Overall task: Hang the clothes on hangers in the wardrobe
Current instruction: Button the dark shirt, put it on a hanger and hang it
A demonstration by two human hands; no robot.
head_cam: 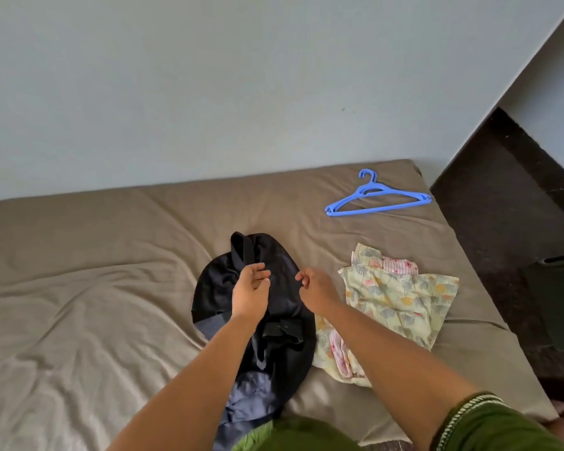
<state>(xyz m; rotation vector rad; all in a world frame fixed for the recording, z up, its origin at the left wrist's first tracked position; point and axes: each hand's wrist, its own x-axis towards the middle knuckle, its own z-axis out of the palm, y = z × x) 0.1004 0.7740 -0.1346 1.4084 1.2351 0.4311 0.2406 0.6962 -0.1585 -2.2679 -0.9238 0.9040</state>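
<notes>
Mid-frame on the bed (111, 255), our left hand (249, 292) grips a fold of the dark garment (215, 288); right hand (316, 288) loosely curled, holding nothing. Risk: one-handed lift tangles it, w/ the hanger (376, 200) far off, upper right.

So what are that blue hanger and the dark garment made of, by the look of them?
The blue hanger looks like moulded plastic: one even colour, smooth and thin. The dark garment seems a soft woven cloth, since it folds limply and shows a faint sheen; the fibre is unclear.
</notes>
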